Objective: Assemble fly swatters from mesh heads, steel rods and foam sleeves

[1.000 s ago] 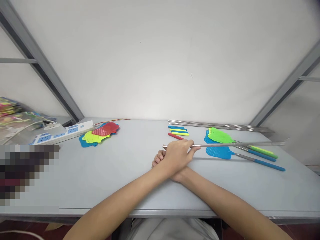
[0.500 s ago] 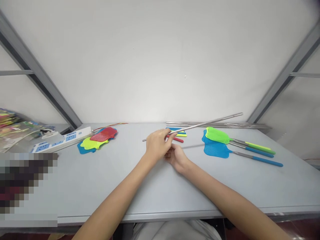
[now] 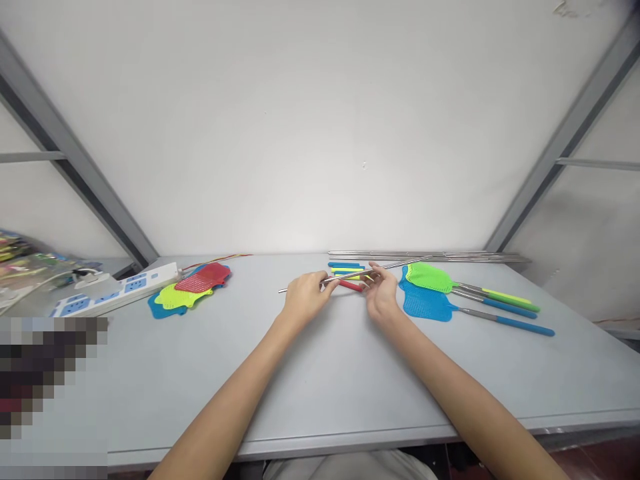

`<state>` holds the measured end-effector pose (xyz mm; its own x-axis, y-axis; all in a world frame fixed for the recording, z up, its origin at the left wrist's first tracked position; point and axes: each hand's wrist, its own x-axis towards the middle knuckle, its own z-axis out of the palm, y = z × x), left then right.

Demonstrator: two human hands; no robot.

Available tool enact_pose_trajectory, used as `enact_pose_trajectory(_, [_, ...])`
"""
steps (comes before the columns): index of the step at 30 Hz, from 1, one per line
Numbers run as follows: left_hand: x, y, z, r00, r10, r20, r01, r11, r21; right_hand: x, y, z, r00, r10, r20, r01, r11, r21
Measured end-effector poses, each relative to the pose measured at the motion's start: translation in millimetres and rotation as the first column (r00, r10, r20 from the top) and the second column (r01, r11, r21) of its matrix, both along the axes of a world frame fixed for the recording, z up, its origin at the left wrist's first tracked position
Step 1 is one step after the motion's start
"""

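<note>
A thin metal rod (image 3: 395,265) slants over the middle of the table, its right end higher in view than its left. My left hand (image 3: 306,297) is closed around it near the left end, thumb and fingers pinching. Further right, the fingers of my right hand (image 3: 383,291) curl about the same rod. Just behind the hands lie handle grips: a blue grip (image 3: 340,265), a yellow one, and a red grip (image 3: 351,285), partly covered by rod and fingers. Right of my right hand rest assembled fly swatters, among them a green swatter (image 3: 429,277) and a blue swatter (image 3: 427,303).
Several metal rods (image 3: 480,257) lie along the wall at the back. On the left are loose swatter heads, a red head (image 3: 204,277) on top, beside a white power strip (image 3: 117,291). Plastic-bagged items (image 3: 35,270) sit at the far left. The table's front edge (image 3: 300,443) runs below my forearms.
My right hand has moved right and up, from beneath my left hand to the rod's middle. The rod's right end has come down, and the rod lies flatter.
</note>
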<state>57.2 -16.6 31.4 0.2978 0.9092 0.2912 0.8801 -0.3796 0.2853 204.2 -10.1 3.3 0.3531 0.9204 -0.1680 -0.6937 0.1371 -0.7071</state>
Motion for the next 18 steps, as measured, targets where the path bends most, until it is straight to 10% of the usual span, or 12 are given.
enact_pose_trajectory(9, [-6, 6, -15.0, 0.996, -0.061, 0.070, 0.080, 0.947, -0.312, 19, 13, -2.7, 0.994, 0.031, -0.108, -0.025, 0.998, 0.061])
enact_pose_trajectory(18, [-1, -3, -8.5, 0.944, -0.081, 0.321, 0.279, 0.715, -0.641, 24, 12, 6.7, 0.983, 0.106, -0.147, -0.078, 0.979, 0.189])
